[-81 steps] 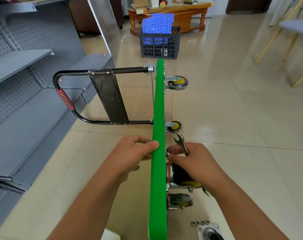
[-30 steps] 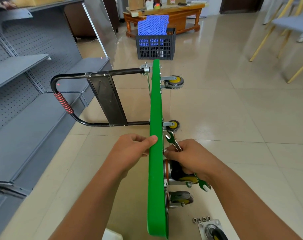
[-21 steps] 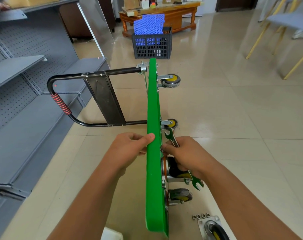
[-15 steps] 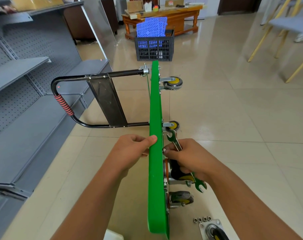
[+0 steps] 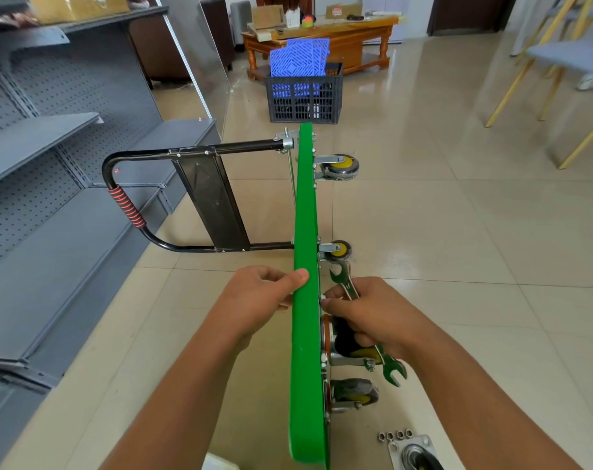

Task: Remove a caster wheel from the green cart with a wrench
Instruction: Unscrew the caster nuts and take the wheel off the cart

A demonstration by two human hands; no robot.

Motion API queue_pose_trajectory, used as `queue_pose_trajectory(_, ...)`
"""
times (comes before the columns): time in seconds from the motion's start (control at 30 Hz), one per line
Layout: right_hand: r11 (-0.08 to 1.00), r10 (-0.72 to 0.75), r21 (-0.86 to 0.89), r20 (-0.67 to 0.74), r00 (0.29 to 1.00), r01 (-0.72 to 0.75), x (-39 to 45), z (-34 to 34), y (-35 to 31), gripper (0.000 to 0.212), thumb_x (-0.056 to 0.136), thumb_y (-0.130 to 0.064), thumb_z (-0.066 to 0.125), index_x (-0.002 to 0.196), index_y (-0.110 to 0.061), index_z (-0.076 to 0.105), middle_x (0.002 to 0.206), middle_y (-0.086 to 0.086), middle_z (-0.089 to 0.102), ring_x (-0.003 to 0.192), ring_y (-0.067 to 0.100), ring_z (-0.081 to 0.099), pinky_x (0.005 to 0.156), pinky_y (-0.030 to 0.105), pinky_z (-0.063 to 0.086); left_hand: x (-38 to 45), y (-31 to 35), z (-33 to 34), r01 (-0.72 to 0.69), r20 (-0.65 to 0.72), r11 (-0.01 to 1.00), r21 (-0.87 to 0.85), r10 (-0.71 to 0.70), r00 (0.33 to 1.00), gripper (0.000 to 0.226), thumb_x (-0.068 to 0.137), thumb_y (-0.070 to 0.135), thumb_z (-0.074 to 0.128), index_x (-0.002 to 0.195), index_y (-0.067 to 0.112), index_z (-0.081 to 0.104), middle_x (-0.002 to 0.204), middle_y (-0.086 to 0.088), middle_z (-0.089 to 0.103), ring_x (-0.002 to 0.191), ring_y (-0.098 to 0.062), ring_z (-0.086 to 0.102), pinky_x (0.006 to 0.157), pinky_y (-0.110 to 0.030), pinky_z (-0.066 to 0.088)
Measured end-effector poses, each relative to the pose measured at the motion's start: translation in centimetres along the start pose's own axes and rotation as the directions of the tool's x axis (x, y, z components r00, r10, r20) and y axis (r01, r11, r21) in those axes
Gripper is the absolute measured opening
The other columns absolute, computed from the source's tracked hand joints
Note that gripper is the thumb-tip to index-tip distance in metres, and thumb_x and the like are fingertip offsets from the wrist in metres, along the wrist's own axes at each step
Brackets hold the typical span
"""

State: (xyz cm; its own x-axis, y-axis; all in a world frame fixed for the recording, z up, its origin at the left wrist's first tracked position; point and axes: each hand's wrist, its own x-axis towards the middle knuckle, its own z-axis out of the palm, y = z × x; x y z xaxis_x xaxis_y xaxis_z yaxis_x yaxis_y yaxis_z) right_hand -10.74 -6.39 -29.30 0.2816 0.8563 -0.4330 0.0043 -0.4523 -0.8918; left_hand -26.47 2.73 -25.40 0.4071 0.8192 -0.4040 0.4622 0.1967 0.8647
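The green cart [image 5: 305,205] stands on its side edge on the tiled floor, with its black handle [image 5: 173,198] to the left and its wheels facing right. My left hand [image 5: 258,300] grips the cart's top edge, thumb over the rim. My right hand [image 5: 373,317] holds a green double-ended wrench [image 5: 347,286] in the palm while its fingertips pinch a small bolt at the cart's underside. Under that hand sits a caster wheel [image 5: 351,347], partly hidden. Another caster [image 5: 354,391] is just below it.
A detached caster on its plate [image 5: 415,454] and several loose nuts [image 5: 395,435] lie on the floor at the bottom right. Grey metal shelving [image 5: 51,184] runs along the left. A black crate [image 5: 305,93] with blue panels stands beyond the cart, and chairs [image 5: 559,62] far right.
My right hand's fingertips stay at the bolt by the cart edge and the wrench has shifted slightly in the palm. The left hand keeps its grip.
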Motion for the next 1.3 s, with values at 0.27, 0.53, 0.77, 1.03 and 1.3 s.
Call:
queue_pose_trajectory(0.27,0.999,0.007,0.037,0.013,1.0,-0.008,0.1,0.0,0.0,0.021,0.097,-0.018,0.064,0.105,0.0,0.065,0.057,0.001,0.042,0.042,0.01,0.032,0.039,0.022,0.024,0.2,-0.1,-0.1,0.006,0.024,1.0,0.011,-0.006,1.0,0.036,0.091,0.046,0.068,0.104,0.012,0.069,0.095,0.002,0.076,0.081,-0.004,0.067,0.057,-0.019,0.033)
queue_pose_trajectory(0.53,0.999,0.036,0.039,-0.041,0.999,-0.035,0.5,0.3,0.0,0.035,0.101,-0.03,0.06,0.102,0.005,0.063,0.062,0.006,0.047,0.041,0.011,0.03,0.038,0.021,0.024,0.7,-0.5,-0.5,-0.024,0.039,1.0,0.015,0.023,0.999,0.038,0.086,0.046,0.074,0.1,0.01,0.071,0.089,-0.001,0.079,0.088,-0.015,0.074,0.077,-0.026,0.052)
queue_pose_trajectory(0.77,0.998,0.014,0.06,0.02,1.0,-0.015,0.3,0.2,-0.2,0.019,0.099,-0.019,0.063,0.095,-0.001,0.062,0.06,0.005,0.048,0.041,0.011,0.03,0.037,0.021,0.023,0.3,0.1,-0.4,-0.004,0.032,1.0,0.017,0.003,0.999,0.038,0.09,0.046,0.07,0.105,0.012,0.069,0.097,-0.001,0.077,0.084,-0.006,0.07,0.058,-0.018,0.034)
queue_pose_trajectory(1.03,0.997,0.019,0.079,0.017,1.0,-0.02,0.2,0.3,-0.1,0.015,0.097,-0.013,0.061,0.104,0.0,0.063,0.061,0.005,0.049,0.043,0.011,0.031,0.039,0.021,0.023,0.3,0.0,-0.4,0.006,0.035,1.0,0.022,-0.007,0.999,0.039,0.09,0.047,0.07,0.107,0.012,0.069,0.098,-0.001,0.078,0.087,-0.007,0.07,0.057,-0.016,0.035)
queue_pose_trajectory(1.3,0.997,0.02,0.077,-0.093,0.995,-0.012,0.3,1.2,0.1,0.03,0.103,-0.028,0.054,0.093,-0.001,0.062,0.057,0.007,0.05,0.037,0.011,0.031,0.037,0.02,0.024,0.1,0.2,-0.4,0.01,0.039,1.0,0.021,-0.011,0.999,0.038,0.09,0.046,0.07,0.106,0.012,0.07,0.096,0.001,0.078,0.084,-0.004,0.07,0.053,-0.014,0.035)
